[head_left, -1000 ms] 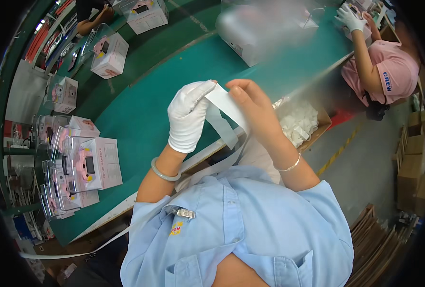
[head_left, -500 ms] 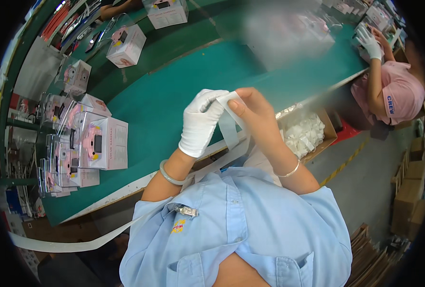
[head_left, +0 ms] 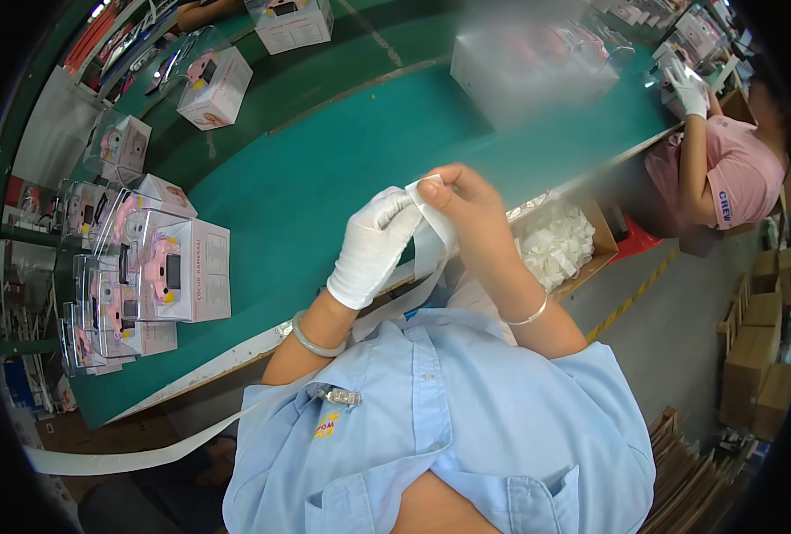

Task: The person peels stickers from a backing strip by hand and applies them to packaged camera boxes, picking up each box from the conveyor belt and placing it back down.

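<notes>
Over the bench's near edge, a long white strip, like label or tape backing, runs up to my two hands. My left hand, in a white glove, is closed with its fingertips on the strip's upper end; part of its grip is hidden. Bare and close beside it, my right hand pinches the strip's folded top between thumb and fingers. The strip hangs below the hands toward my lap. Another white length curves away at the lower left, beside my light blue shirt.
Boxed pink toy cameras with transparent covers crowd the green bench at left. More boxes stand farther back. A carton of crumpled white scraps sits to the right. Beyond it, a co-worker in a pink shirt handles a box.
The view has shifted slightly. My left hand has tilted a little, and my right fingers have curled in more over the strip's top. Both hands remain on the strip.
</notes>
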`<state>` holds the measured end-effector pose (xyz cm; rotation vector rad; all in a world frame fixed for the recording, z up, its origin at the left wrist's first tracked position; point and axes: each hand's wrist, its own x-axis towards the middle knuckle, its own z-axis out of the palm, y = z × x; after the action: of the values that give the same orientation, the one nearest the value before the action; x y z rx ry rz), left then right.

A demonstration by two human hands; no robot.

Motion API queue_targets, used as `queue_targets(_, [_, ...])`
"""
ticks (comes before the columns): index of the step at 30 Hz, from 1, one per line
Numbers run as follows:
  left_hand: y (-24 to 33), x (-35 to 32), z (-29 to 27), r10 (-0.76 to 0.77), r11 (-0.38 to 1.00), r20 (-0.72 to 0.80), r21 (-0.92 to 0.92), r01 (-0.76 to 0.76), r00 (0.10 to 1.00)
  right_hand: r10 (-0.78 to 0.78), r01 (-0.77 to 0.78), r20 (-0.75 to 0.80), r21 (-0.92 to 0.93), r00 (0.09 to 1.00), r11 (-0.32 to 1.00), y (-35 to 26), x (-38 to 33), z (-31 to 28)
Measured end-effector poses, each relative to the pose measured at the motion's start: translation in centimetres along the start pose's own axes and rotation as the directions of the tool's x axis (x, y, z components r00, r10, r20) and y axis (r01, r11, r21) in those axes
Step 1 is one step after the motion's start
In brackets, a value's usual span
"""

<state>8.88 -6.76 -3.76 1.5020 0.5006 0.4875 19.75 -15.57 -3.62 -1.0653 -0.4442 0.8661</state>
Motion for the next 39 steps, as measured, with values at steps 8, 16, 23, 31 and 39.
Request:
queue_targets(8, [0.7,-0.4,0.6,0.058,0.982,0.103,-0.187,-0.038,0.993,-0.081,0.081,-0.050,0.008,0.995,0.997,0.0,-0.2,-0.1])
queue_targets(16, [-0.7,2.3,2.9,-0.041,0.999,0.009,-0.015,0.042,0.999,-0.085,0.084,-0.038,-0.026,0.996,0.996,-0.4,-0.1,-2.5])
queue_targets(23, [0.4,10.5,3.2,0.165,0.974,0.300,0.099,-0.202,0.940,-0.136,0.174,-0.297,0.106,0.945,0.979,-1.6,1.5,-8.5])
queue_targets(31, [-2.5,17.7,7.1,0.214,0.977,0.032,0.013,-0.214,0.976,-0.365,0.384,-0.452,-0.052,0.814,0.922,-4.8,9.8,-17.9])
queue_targets(39, [-4.0,17.1,6.6,0.336,0.942,-0.088,0.014,-0.336,0.938,-0.380,0.377,-0.238,-0.063,0.894,0.924,-1.5,9.9,-12.9])
